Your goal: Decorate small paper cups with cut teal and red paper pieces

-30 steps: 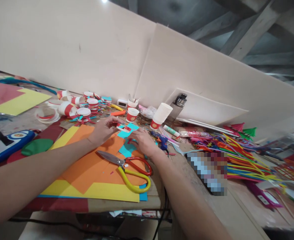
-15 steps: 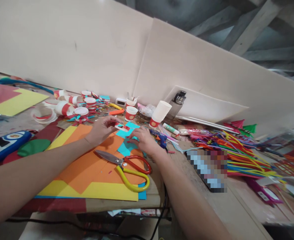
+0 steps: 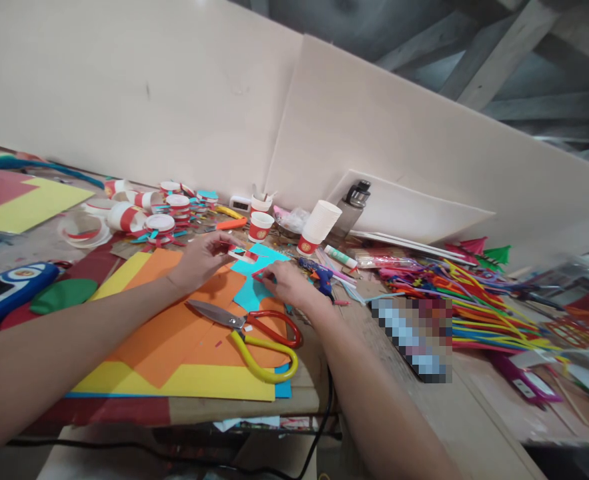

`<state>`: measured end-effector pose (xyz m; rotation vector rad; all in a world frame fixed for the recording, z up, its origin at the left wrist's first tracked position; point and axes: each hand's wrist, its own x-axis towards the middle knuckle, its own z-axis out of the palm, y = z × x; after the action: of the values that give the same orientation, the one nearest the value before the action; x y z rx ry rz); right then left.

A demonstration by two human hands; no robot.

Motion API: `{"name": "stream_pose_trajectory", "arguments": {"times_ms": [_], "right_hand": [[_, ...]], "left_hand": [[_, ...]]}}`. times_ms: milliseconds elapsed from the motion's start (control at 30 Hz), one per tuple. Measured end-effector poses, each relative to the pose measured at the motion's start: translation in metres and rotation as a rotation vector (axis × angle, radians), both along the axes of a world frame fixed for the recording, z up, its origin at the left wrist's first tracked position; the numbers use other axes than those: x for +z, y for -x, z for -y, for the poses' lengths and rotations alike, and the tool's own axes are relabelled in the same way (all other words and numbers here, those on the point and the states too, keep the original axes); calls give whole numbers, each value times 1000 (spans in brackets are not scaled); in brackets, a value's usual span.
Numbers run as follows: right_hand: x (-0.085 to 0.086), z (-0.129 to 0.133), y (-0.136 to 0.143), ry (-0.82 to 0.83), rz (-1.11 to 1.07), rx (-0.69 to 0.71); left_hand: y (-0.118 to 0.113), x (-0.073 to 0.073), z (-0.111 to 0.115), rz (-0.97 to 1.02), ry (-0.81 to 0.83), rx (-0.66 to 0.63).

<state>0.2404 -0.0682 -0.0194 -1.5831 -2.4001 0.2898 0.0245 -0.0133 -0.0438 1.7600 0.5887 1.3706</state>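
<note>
My left hand (image 3: 201,261) is closed on the edge of a small red-and-white piece of paper cup (image 3: 244,255), held above the coloured sheets. A small red strip (image 3: 258,273) shows at the fingertips of my right hand (image 3: 288,283), which is pinched over cut turquoise paper (image 3: 247,293). Closer to me lie scissors (image 3: 241,327) with one red and one yellow handle, their blades pointing left. They rest on orange paper (image 3: 159,340), which overlaps a yellow sheet (image 3: 214,381).
Cut and decorated cups (image 3: 160,227) crowd the back left. A cup stack (image 3: 319,227), bottle (image 3: 351,210), glue stick (image 3: 341,257) and blue glue gun (image 3: 324,277) stand or lie beyond my right hand. Pipe cleaners (image 3: 489,320) spread right. A black cable (image 3: 330,393) hangs over the front edge.
My right hand has drawn slightly away from the cup piece, and a red strip now shows at its fingertips. More of the turquoise paper is visible. My left hand stays nearly in place.
</note>
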Motion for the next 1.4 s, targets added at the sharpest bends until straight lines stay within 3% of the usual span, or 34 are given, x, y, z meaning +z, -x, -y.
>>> {"name": "stream_pose_trajectory", "arguments": {"times_ms": [100, 267, 433, 667, 933, 1400], "right_hand": [[-5, -2, -2, -64, -1, -52], [-6, -1, -4, -161, -281, -239], [-1, 3, -7, -170, -552, -257], [15, 15, -4, -181, -830, -247], [27, 36, 6, -379, -758, -29], [28, 44, 14, -451, -643, 80]], "left_hand": [[-1, 1, 1, 0, 26, -6], [-2, 10, 9, 11, 38, -25], [-2, 18, 19, 40, -29, -138], [-2, 22, 23, 28, -40, -139], [-2, 22, 26, 94, 51, -202], [-4, 18, 23, 67, 142, -196]]}}
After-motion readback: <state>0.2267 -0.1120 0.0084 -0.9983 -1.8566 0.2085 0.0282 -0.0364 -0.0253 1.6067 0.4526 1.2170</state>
